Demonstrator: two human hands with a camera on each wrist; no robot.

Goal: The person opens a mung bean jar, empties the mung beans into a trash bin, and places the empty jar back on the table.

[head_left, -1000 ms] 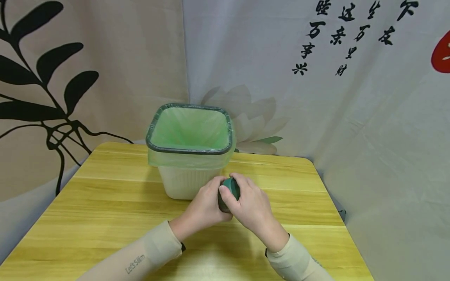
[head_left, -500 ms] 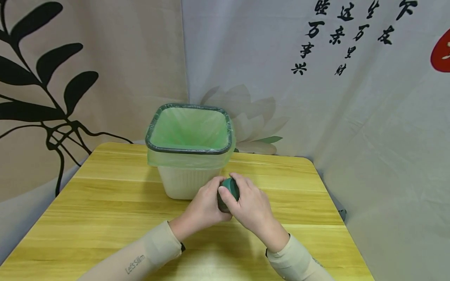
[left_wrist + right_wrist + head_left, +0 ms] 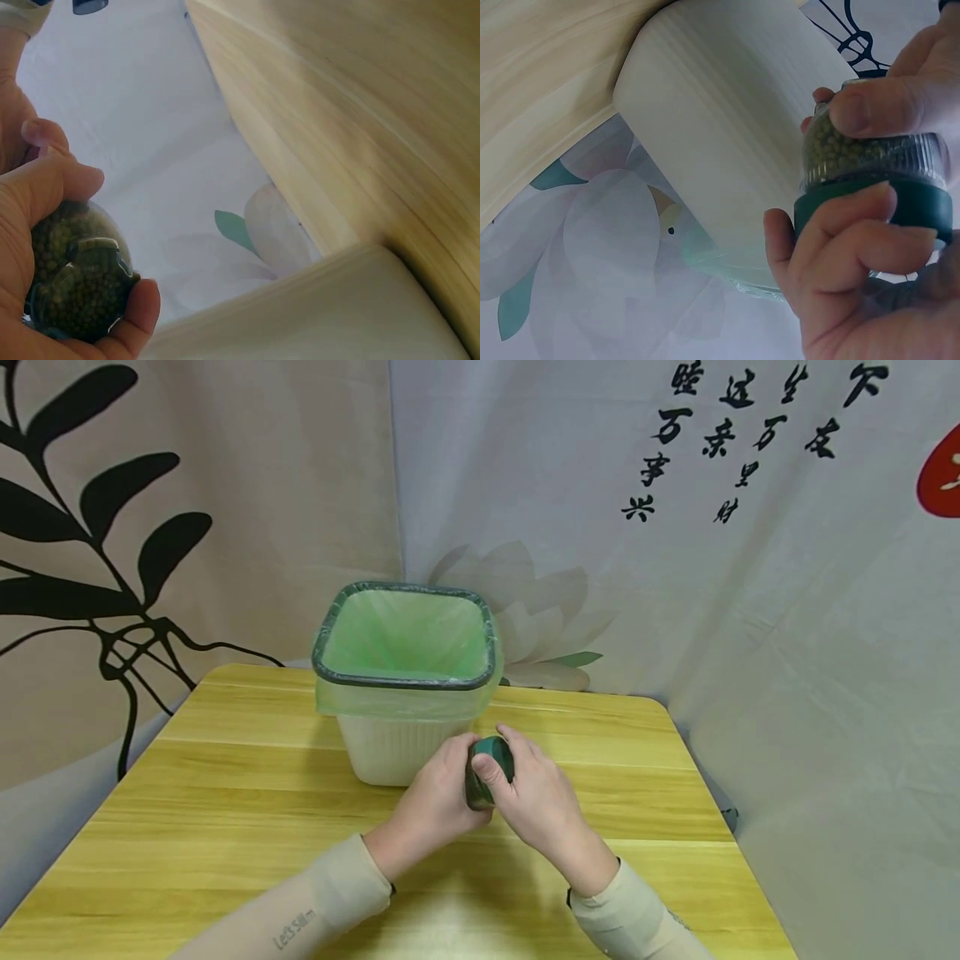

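A small clear jar (image 3: 483,781) of green beans (image 3: 75,277) is held just above the table, in front of the bin. My left hand (image 3: 448,783) grips the clear body (image 3: 855,154), with the thumb on one side and fingers on the other. My right hand (image 3: 525,785) curls round its dark green lid (image 3: 877,202), thumb across the lid's near side. The lid sits on the jar. The two hands touch each other around it.
A white bin (image 3: 390,752) with a light green liner and dark rim (image 3: 405,683) stands on the yellow wooden table (image 3: 225,793) right behind the hands. Printed cloth hangs behind and to the right of the table.
The jar has risen and tilted a little toward the bin in both hands. My right thumb has shifted on the lid. The bin has not moved.
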